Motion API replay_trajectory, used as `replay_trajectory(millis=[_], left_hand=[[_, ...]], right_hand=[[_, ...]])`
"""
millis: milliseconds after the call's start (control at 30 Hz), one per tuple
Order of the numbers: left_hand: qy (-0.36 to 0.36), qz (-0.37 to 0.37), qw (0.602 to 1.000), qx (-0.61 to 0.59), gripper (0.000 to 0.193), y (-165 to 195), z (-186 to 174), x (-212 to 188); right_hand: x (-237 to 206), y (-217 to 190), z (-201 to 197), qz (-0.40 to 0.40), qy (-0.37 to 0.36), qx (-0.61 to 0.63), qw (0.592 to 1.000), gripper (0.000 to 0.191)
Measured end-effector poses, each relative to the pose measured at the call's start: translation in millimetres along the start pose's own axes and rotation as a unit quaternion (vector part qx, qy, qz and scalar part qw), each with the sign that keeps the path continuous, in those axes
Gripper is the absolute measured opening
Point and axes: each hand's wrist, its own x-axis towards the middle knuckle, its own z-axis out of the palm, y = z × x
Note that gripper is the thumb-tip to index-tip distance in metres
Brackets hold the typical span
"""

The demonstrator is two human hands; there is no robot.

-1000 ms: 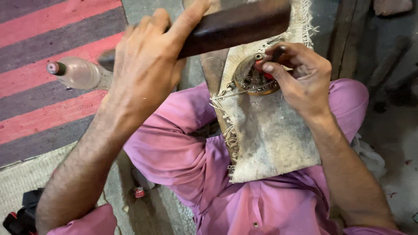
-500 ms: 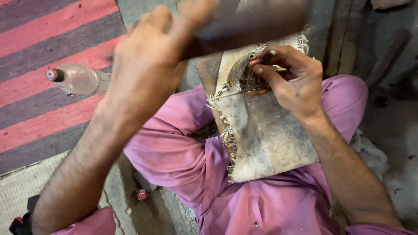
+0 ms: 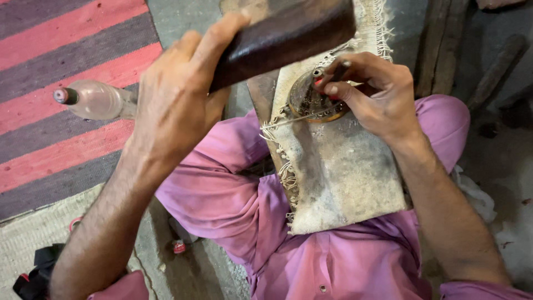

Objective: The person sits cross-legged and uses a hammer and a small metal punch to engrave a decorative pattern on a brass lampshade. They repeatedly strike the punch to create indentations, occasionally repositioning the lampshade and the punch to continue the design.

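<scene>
While left hand (image 3: 172, 105) grips dark wooden block (image 3: 283, 39) raised over round brass piece (image 3: 311, 103) on frayed lap cloth (image 3: 338, 172), right fingers (image 3: 344, 91) pinching thin punch (image 3: 333, 72): off-line blow risks struck knuckles, skidding tip.

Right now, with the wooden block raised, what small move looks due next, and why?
Probably a short downward tap. The left hand holds the dark wooden block lifted above the work, while the right hand pinches a thin punch upright on the round engraved metal piece, which rests on the frayed cloth pad. The punch looks set, so striking its top seems the fitting move.
</scene>
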Motion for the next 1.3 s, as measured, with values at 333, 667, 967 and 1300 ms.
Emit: replay_trajectory(millis=[333, 667, 967, 1300], left_hand=[[-0.043, 0.059, 0.995, 0.07, 0.068, 13, -11, 26], [-0.034, 0.052, 0.992, 0.112, 0.068, 19, -10, 26], [-0.038, 0.015, 0.999, -0.026, 0.064, 18, -11, 31], [-0.033, 0.073, 0.974, 0.211, 0.07, 20, -11, 41]], right_hand=[[0, 2, 0, -0.019, 0.005, -0.065, 0.998, 0.023], [4, -1, 0, -0.018, 0.004, -0.069, 0.997, 0.021], [3, -2, 0, -0.011, 0.002, -0.046, 0.999, 0.025], [5, 15, -4, -0.044, -0.007, -0.05, 0.998, 0.019]])
